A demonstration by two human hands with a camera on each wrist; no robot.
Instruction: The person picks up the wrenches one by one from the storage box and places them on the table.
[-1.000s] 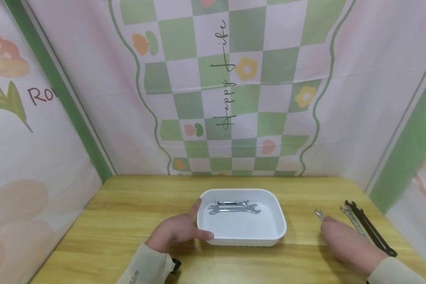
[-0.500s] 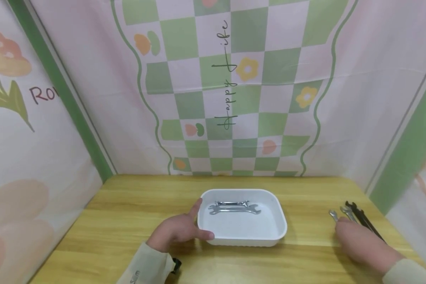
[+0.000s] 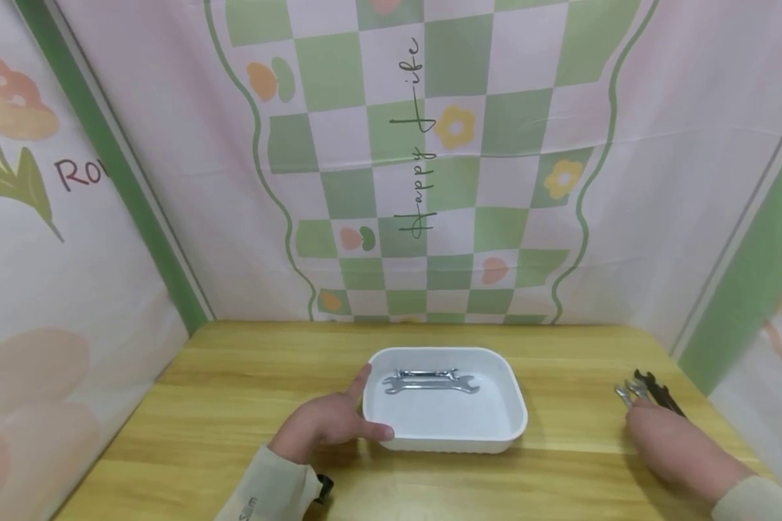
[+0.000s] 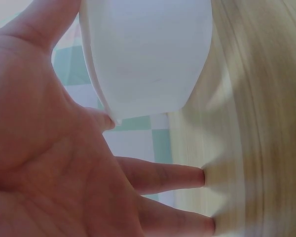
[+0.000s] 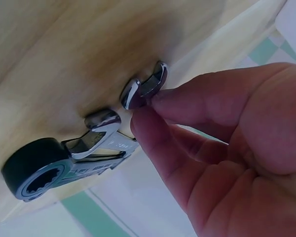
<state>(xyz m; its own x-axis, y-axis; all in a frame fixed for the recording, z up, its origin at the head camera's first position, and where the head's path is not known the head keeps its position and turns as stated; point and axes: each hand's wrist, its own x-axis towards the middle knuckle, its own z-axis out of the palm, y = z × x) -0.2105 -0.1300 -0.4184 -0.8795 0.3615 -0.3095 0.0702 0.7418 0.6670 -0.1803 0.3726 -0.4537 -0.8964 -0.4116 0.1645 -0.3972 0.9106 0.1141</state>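
At the right of the table, my right hand (image 3: 678, 445) pinches a small silver open-end wrench (image 5: 144, 90) between thumb and fingertip. In the head view only that wrench's far end shows; the hand covers the rest. Right beside it lie another silver wrench (image 5: 101, 133) and a dark wrench (image 5: 39, 168) with a ring end. My left hand (image 3: 326, 423) rests spread against the left side of a white tray (image 3: 443, 444), thumb and index finger touching its rim. Inside the tray, a larger silver open-end wrench (image 3: 430, 385) and a smaller one (image 3: 423, 373) lie side by side.
The wooden table (image 3: 254, 362) reaches back to a patterned cloth wall (image 3: 456, 181). Cloth panels also stand at the left and right sides. The tray is near the middle of the table, left of the loose wrenches.
My right hand has moved right with the wrench, bringing it close alongside the other silver and dark wrenches. The left hand and the tray have stayed in place.
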